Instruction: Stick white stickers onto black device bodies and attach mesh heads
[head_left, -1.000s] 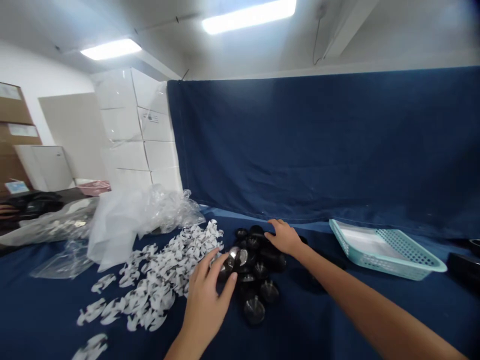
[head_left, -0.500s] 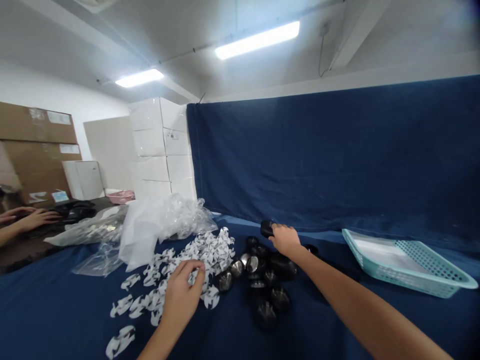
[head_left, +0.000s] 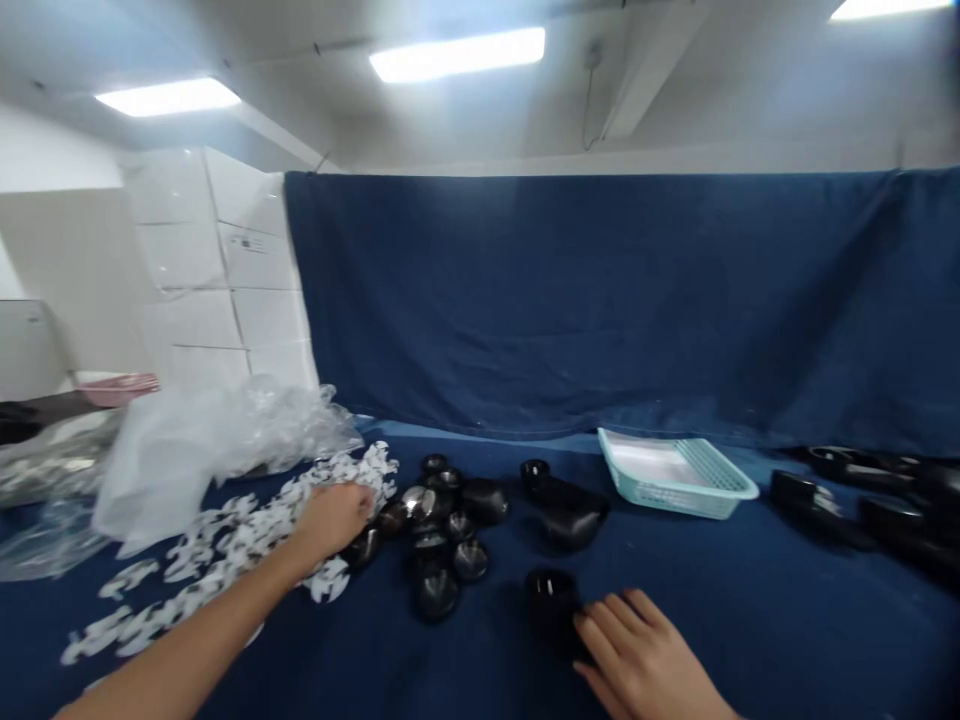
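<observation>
Back from the far edge of the pile of rounded, glossy black shells (head_left: pixel 470 560), our right hand (head_left: pixel 649 660) now grasps a hollow-ended black piece (head_left: pixel 553 590) nearest us. Our left hand (head_left: pixel 337 520) curls over small curved white pieces (head_left: pixel 240 530), its contents hidden from us, our forearm (head_left: pixel 195 630) covering some. Beyond sits a mint-green perforated plastic basket (head_left: pixel 679 495); crumpled clear plastic bags (head_left: pixel 285 430) partly block stacked white boxes (head_left: pixel 259 262).

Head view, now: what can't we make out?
All in the head view:
- Left hand: its grip, hidden by its own curled fingers.
- Black cup-shaped part: lower end, dark and blurred beside the right hand.
- Box label: print too small.
- Black parts at right: blurred, cut off by the edge.
</observation>
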